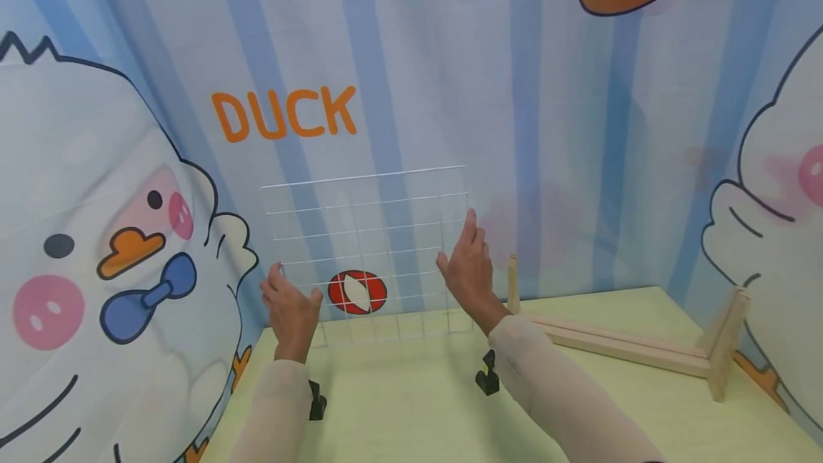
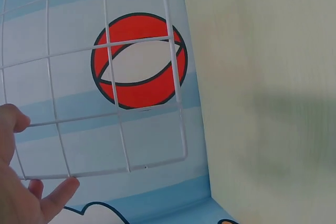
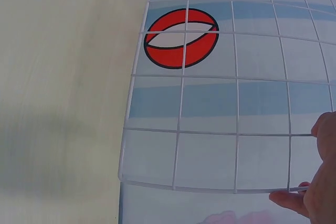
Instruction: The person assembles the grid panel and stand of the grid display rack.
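Note:
A white wire grid panel (image 1: 363,176) stands upright between my two hands, in front of the curtain at the table's back edge. My left hand (image 1: 292,313) grips its left side; in the left wrist view the thumb (image 2: 20,119) lies by a cross wire and the fingers reach round the side wire. On the opposite side, my right hand (image 1: 472,274) holds the panel's right edge, with the thumb at a cross wire and a finger (image 3: 289,202) at the outer wire in the right wrist view. The panel's lower edge is close to the tabletop.
Two small black clip-like pieces, one (image 1: 316,402) by the left sleeve and another (image 1: 489,376) by the right sleeve, stand on the pale yellow table (image 1: 398,406). A wooden frame (image 1: 630,352) with upright ends lies at right. A printed curtain (image 1: 437,56) hangs behind.

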The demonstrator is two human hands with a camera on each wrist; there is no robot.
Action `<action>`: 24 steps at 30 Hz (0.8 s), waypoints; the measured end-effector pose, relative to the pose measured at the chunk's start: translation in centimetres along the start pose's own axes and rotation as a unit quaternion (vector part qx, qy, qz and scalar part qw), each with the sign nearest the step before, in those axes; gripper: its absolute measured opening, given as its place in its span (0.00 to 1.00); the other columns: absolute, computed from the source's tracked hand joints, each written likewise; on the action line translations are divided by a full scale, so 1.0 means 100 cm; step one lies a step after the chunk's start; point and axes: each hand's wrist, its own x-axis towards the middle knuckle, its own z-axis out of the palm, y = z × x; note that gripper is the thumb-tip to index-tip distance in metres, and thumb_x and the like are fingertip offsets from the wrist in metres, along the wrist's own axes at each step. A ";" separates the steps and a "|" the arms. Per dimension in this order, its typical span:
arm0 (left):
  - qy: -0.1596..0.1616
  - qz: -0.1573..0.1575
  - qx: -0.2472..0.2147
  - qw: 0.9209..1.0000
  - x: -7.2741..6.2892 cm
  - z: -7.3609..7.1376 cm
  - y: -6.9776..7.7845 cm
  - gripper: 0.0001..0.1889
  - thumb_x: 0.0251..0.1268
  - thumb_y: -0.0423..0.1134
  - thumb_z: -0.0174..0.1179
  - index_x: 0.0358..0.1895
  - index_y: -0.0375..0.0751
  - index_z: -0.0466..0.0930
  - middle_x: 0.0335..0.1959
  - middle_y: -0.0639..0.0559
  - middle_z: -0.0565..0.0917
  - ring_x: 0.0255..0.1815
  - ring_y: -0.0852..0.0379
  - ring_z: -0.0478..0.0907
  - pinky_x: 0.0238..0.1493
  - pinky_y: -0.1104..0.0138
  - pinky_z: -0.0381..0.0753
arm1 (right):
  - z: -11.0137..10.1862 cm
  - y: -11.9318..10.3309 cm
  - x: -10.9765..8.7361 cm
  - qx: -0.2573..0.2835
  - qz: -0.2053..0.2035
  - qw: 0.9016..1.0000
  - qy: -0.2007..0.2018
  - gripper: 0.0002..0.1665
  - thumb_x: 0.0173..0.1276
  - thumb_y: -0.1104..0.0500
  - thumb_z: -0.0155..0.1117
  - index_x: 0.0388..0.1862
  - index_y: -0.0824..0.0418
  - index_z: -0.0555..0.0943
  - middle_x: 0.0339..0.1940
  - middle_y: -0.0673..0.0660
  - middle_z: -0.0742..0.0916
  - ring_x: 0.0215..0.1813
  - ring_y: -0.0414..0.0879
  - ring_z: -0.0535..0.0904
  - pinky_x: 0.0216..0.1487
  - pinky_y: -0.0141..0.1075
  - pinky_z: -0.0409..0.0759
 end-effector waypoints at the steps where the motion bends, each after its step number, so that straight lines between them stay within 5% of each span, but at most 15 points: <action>1: 0.002 0.000 -0.001 1.000 0.000 0.000 0.001 0.44 0.62 0.35 0.69 0.77 0.38 0.52 0.69 0.31 0.63 0.64 0.34 0.66 0.57 0.41 0.79 | 0.000 -0.001 0.000 0.002 0.000 1.000 0.002 0.61 0.65 0.54 0.74 0.83 0.60 0.44 0.62 0.67 0.75 0.53 0.62 0.79 0.51 0.53 0.84; 13: 0.031 0.056 0.039 0.997 -0.007 -0.001 0.027 0.39 0.65 0.33 0.61 0.77 0.40 0.52 0.71 0.33 0.58 0.69 0.35 0.60 0.61 0.44 0.75 | -0.003 -0.007 0.003 -0.005 -0.003 1.000 0.013 0.63 0.66 0.53 0.73 0.85 0.60 0.40 0.57 0.67 0.76 0.43 0.57 0.77 0.43 0.49 0.83; 17: 0.033 0.132 0.072 0.988 -0.013 0.002 0.043 0.40 0.63 0.35 0.63 0.76 0.40 0.52 0.72 0.34 0.58 0.70 0.35 0.58 0.62 0.44 0.74 | -0.003 -0.009 0.004 0.001 0.005 1.000 0.002 0.63 0.67 0.53 0.72 0.85 0.60 0.39 0.58 0.67 0.75 0.45 0.57 0.77 0.45 0.48 0.83; 24: 0.049 0.276 0.095 0.955 -0.026 0.015 0.075 0.45 0.59 0.43 0.71 0.76 0.45 0.54 0.71 0.34 0.61 0.67 0.32 0.61 0.54 0.40 0.78 | -0.001 -0.013 0.001 0.006 0.008 1.000 0.001 0.62 0.67 0.53 0.72 0.85 0.58 0.40 0.58 0.66 0.76 0.45 0.58 0.77 0.44 0.50 0.82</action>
